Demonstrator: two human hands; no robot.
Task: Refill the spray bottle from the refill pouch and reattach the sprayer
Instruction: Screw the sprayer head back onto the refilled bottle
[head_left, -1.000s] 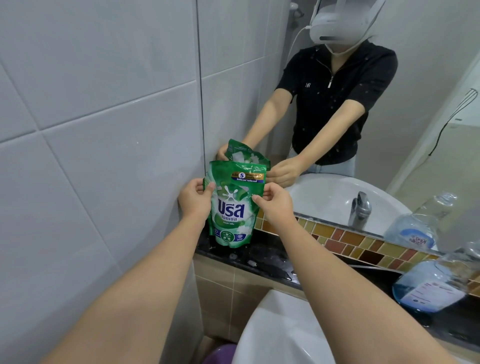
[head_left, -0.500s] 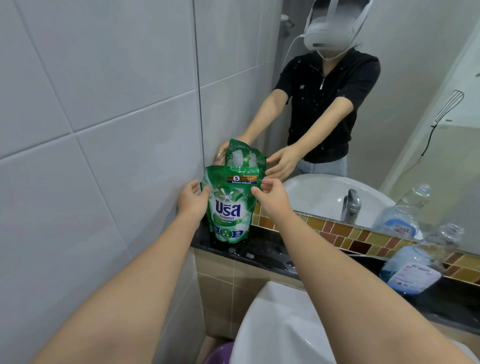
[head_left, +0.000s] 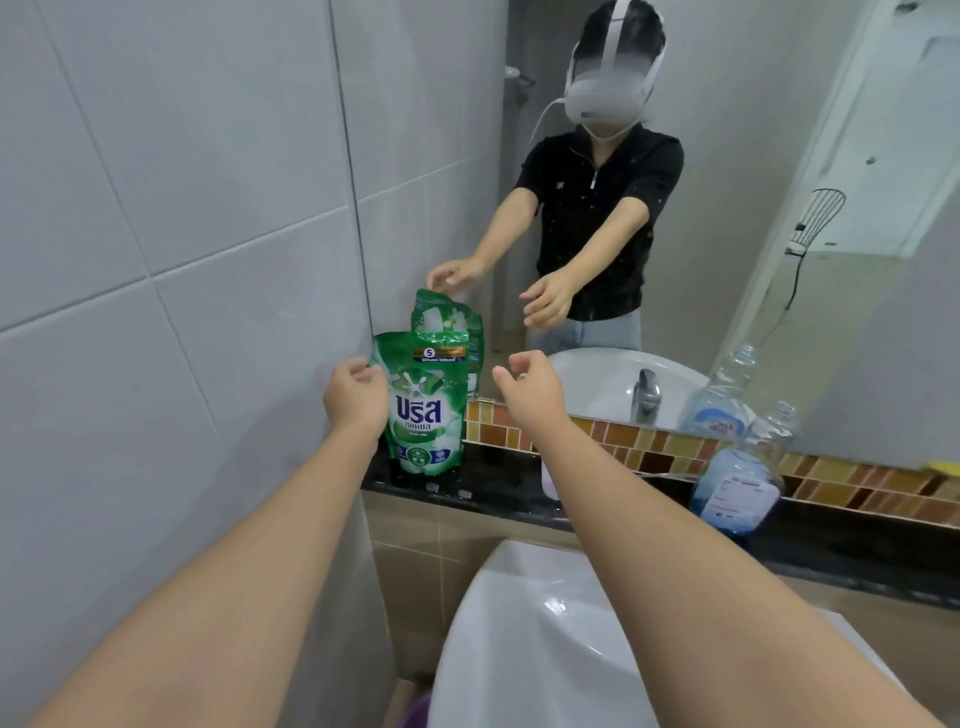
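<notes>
Table (head_left: 498, 480): dark ledge, carries everything
Spray bottle (head_left: 737, 483): right end, blue liquid inside, sprayer off – likely filled already
Refill pouch (head_left: 426, 410): upright, left corner
Left hand (head_left: 356, 397): loosely curled, touching pouch edge
Right hand (head_left: 524, 384): loosely curled, empty – sprayer not visible

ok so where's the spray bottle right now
In the head view the spray bottle stands at the right on the black ledge, against the mosaic tile strip under the mirror.
</notes>
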